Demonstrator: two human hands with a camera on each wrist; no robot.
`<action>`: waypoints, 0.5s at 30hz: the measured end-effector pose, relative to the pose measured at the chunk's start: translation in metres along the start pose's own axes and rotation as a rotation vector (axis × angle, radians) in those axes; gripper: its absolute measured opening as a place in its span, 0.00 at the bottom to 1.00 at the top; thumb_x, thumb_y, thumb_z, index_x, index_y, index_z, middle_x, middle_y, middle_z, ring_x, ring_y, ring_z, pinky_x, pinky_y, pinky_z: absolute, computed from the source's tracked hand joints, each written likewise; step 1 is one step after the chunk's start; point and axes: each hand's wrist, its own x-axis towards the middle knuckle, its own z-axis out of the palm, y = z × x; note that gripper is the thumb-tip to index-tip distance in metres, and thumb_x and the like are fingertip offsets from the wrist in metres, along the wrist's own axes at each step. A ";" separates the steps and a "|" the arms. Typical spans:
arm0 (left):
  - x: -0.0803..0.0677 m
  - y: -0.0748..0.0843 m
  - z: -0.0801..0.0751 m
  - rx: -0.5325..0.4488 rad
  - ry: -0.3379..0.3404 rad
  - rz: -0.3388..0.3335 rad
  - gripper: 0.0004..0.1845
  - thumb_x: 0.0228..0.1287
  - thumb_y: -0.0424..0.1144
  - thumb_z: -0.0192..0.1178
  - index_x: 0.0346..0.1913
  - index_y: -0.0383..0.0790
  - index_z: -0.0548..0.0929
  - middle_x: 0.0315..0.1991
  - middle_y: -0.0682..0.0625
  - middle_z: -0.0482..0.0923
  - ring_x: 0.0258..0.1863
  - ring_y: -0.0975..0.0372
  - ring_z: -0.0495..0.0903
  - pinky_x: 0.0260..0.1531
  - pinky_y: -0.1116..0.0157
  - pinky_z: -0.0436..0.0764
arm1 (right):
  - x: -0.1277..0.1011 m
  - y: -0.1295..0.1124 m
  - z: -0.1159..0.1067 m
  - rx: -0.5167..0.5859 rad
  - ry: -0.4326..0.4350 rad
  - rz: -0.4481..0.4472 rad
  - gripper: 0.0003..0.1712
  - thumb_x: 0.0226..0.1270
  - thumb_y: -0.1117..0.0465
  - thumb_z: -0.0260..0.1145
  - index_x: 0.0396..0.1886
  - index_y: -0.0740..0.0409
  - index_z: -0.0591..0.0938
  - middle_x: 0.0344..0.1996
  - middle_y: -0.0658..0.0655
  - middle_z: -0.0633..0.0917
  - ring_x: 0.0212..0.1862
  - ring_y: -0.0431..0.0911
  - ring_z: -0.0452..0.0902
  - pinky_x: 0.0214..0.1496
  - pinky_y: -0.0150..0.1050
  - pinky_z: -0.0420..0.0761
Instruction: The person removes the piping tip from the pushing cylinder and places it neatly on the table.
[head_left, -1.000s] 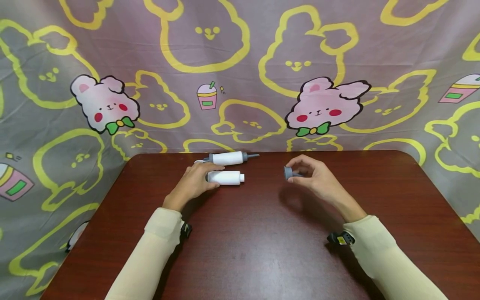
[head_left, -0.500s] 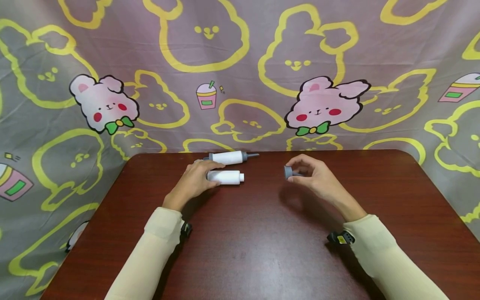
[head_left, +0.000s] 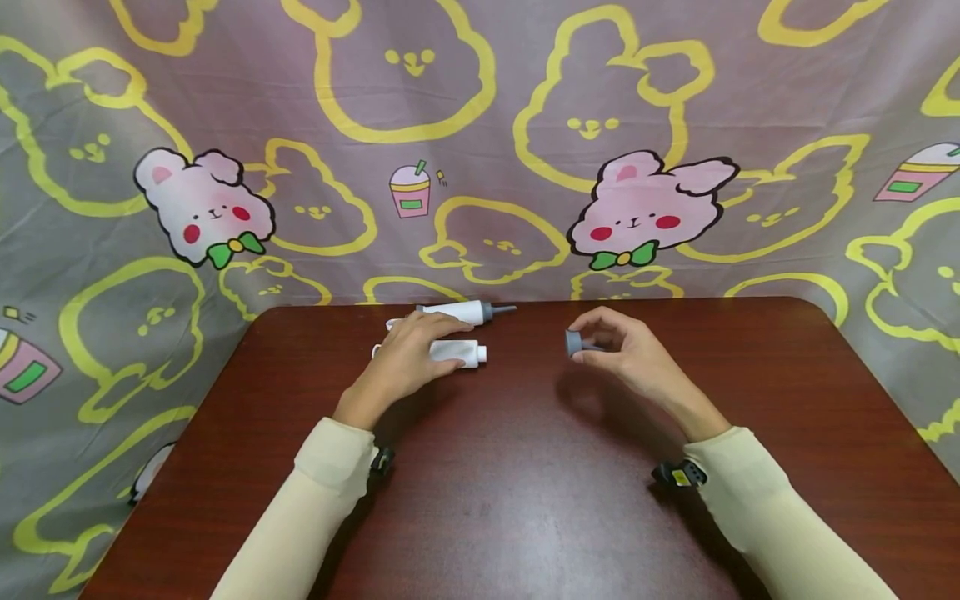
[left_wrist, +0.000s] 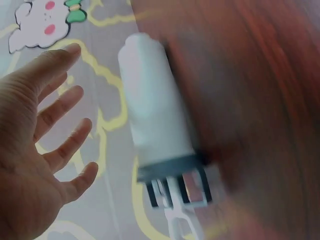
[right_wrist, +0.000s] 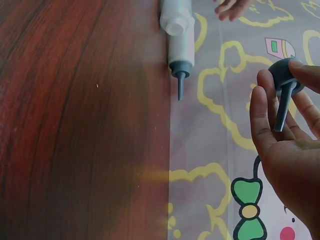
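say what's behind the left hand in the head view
The left hand partly covers a nearer white tube and a farther white tube; their right ends show, covered parts don't.

Cartoon-printed cloth [head_left: 502, 158] behind brown table [head_left: 525, 467]

This looks like an indoor corner closed in by cloth; whether in a home or a workplace cannot be told. A creased curtain [head_left: 498, 179], printed with yellow outlines, rabbits [head_left: 637, 212] and drink cups [head_left: 411, 193], hangs behind the brown table [head_left: 487, 467] and along its left and right sides.
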 end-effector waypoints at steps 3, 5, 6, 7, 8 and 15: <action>0.002 0.010 0.002 -0.010 0.015 0.031 0.25 0.60 0.42 0.77 0.61 0.50 0.87 0.61 0.49 0.86 0.64 0.49 0.79 0.65 0.42 0.73 | 0.000 -0.001 0.000 0.000 0.005 0.002 0.19 0.69 0.64 0.74 0.57 0.59 0.81 0.44 0.65 0.86 0.43 0.46 0.85 0.47 0.36 0.85; 0.004 0.017 0.004 -0.018 0.028 0.050 0.25 0.60 0.43 0.77 0.61 0.50 0.87 0.60 0.50 0.86 0.63 0.50 0.79 0.62 0.43 0.74 | 0.000 -0.001 0.000 0.004 0.008 0.003 0.19 0.69 0.65 0.74 0.57 0.59 0.80 0.44 0.65 0.85 0.43 0.45 0.85 0.47 0.35 0.85; 0.004 0.021 0.005 -0.019 0.036 0.064 0.25 0.60 0.44 0.77 0.61 0.50 0.87 0.60 0.50 0.86 0.63 0.51 0.79 0.61 0.43 0.74 | 0.000 -0.002 0.001 0.005 0.010 0.003 0.19 0.69 0.65 0.74 0.57 0.60 0.80 0.45 0.65 0.85 0.44 0.45 0.85 0.47 0.35 0.85; 0.005 0.024 0.006 -0.023 0.045 0.075 0.25 0.60 0.44 0.77 0.61 0.49 0.87 0.60 0.51 0.86 0.63 0.51 0.79 0.61 0.44 0.74 | 0.000 -0.002 0.001 0.008 0.010 0.004 0.19 0.69 0.65 0.74 0.57 0.60 0.80 0.45 0.65 0.85 0.44 0.45 0.85 0.47 0.35 0.85; 0.006 0.028 0.008 -0.027 0.054 0.089 0.25 0.60 0.44 0.78 0.61 0.49 0.87 0.59 0.51 0.87 0.62 0.52 0.80 0.61 0.44 0.74 | 0.000 -0.002 0.001 0.011 0.010 0.004 0.19 0.69 0.65 0.74 0.57 0.60 0.80 0.44 0.65 0.85 0.44 0.45 0.84 0.47 0.34 0.85; 0.013 0.050 0.020 -0.063 0.118 0.154 0.26 0.59 0.44 0.79 0.61 0.47 0.87 0.58 0.51 0.87 0.60 0.54 0.82 0.58 0.49 0.78 | -0.001 -0.003 0.002 0.023 0.007 0.003 0.19 0.69 0.66 0.73 0.57 0.61 0.79 0.43 0.65 0.86 0.43 0.44 0.85 0.47 0.34 0.85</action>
